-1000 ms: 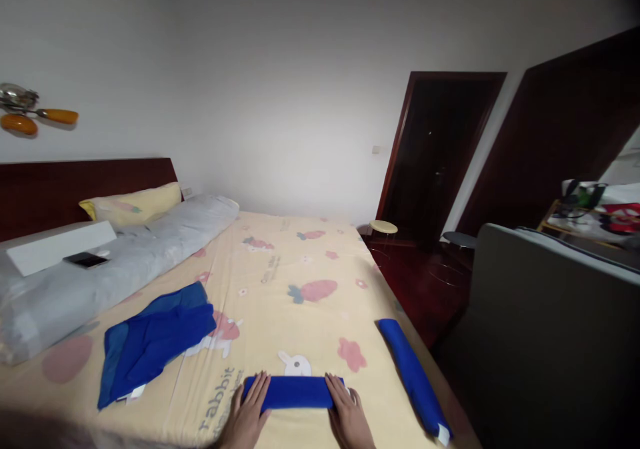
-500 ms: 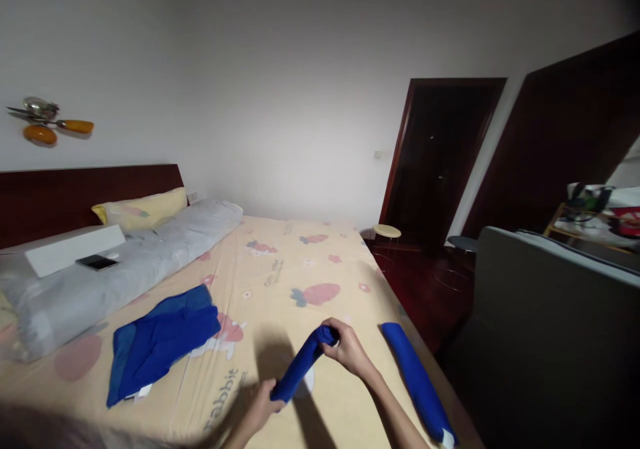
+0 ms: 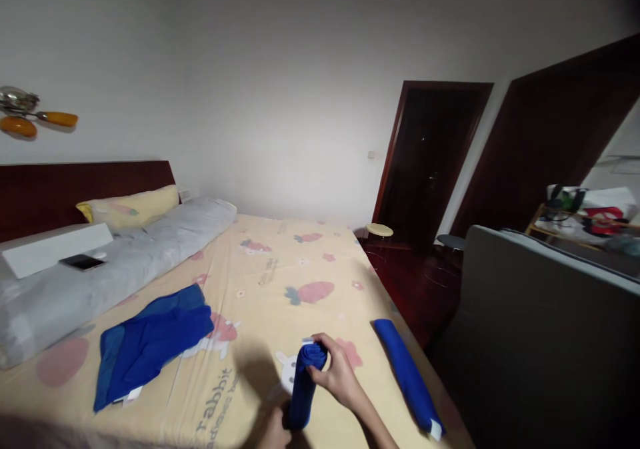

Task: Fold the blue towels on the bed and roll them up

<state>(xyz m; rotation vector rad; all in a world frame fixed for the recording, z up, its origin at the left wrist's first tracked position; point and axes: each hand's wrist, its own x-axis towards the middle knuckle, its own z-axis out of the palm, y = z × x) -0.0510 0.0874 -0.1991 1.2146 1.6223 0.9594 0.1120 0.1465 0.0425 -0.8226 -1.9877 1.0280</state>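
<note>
A rolled blue cloth is held over the bed, its spiral end facing up and away from me. My right hand pinches that upper end between thumb and fingers. Lower down, my left hand is at the near end of the roll, partly cut off by the bottom of the view, its fingers closed against the cloth. To the right lies a second blue roll with a white tag. A loosely spread blue cloth lies on the left side of the bed.
The bed has a printed yellow sheet. At its head are a grey bolster-like bundle, a white box, a phone and a pillow. A dark grey panel stands at right; a stool stands beyond the bed.
The roll in my hands has tilted more upright, its spiral end turning into view, and both hands have shifted lower and slightly left. The view has swung a little right.
</note>
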